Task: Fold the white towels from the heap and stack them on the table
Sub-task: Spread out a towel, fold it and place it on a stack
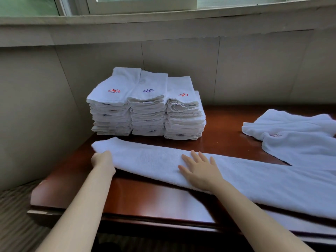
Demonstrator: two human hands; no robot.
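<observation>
Our left hand [101,160] grips the left end of the long white terry towel [154,160], folded into a strip across the glossy red-brown wooden tabletop [145,197]; our right hand [199,169] presses flat mid-strip. It looks soft, light and limp, best pinched at corners.

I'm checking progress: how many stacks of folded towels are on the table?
3, side by side at the table's far left: left stack, middle stack, right stack. Anything behind them is hidden.
</observation>
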